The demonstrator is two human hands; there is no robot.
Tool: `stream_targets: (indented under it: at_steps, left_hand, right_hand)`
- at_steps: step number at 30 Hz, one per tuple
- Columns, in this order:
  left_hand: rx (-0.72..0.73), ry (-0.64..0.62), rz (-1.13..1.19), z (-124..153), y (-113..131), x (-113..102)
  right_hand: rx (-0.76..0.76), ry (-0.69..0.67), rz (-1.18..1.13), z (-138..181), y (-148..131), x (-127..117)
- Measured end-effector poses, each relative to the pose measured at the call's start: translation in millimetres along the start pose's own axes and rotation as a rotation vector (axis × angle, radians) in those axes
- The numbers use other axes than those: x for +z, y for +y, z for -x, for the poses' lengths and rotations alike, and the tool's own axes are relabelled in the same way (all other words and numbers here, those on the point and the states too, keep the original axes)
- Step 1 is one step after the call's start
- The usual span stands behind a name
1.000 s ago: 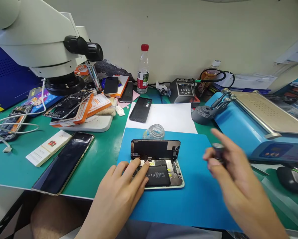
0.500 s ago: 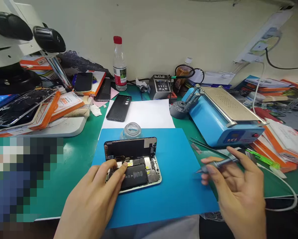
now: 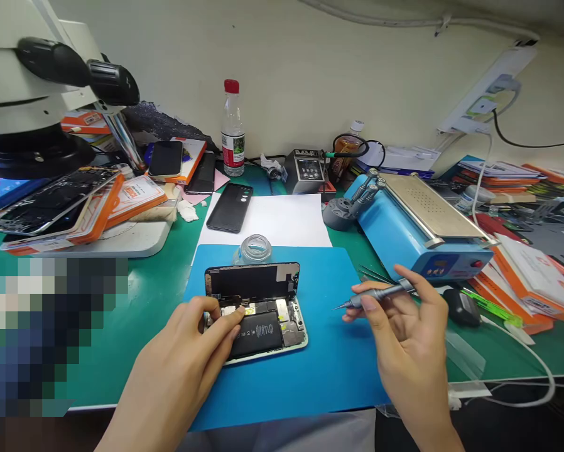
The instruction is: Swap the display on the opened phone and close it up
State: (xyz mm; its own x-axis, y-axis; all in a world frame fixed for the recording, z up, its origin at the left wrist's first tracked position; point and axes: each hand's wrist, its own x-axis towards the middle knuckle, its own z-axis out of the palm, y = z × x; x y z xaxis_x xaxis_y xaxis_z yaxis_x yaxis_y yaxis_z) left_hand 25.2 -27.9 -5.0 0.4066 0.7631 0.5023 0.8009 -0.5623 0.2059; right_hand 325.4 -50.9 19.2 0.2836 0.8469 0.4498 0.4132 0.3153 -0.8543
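Note:
An opened smartphone [image 3: 258,336] lies on the blue mat [image 3: 310,389], its battery and inner parts bare. Its screen [image 3: 251,281] stands tilted up along the far edge. My left hand [image 3: 192,351] is closed over the phone's left end, fingertips pressed on the inner parts near the battery's top. That end of the phone is hidden under the hand. To the right, my right hand [image 3: 409,339] grips a thin grey precision screwdriver [image 3: 376,295], its tip pointing left toward the phone, apart from it. Just behind the screen sits a clear glass jar [image 3: 254,249].
A black phone back cover [image 3: 230,207] rests on white paper [image 3: 282,216]. Right of it stand a grey screwdriver holder [image 3: 341,213] and a blue heating plate [image 3: 404,232]. A microscope [image 3: 41,94] and stacked phones fill the left. Tweezers [image 3: 374,274] lie behind my right hand.
My right hand has moved left with the screwdriver, closer to the phone. My left hand stays on the phone. The camera view has shifted slightly.

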Motion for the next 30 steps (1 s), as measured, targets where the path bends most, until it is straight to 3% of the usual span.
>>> stream_targets:
  at_steps: [9, 15, 19, 25, 30]
  left_hand:
    - [-0.026, -0.009, 0.086, 3, -3, 7]
    - [-0.054, -0.042, 0.138, 5, -2, 8]
    - [-0.085, -0.041, 0.172, 4, -2, 7]
    - [-0.122, -0.074, 0.233, 2, -1, 5]
    - [-0.134, -0.069, 0.250, 1, -1, 3]
  right_hand:
    - [0.043, -0.018, 0.231, 3, 13, 2]
    - [0.080, 0.056, -0.083, -6, -12, 20]
    - [0.216, -0.129, -0.392, -4, -34, 56]
    - [-0.041, -0.181, -0.278, 10, -37, 103]
    - [-0.032, -0.226, -0.317, 9, -33, 107]
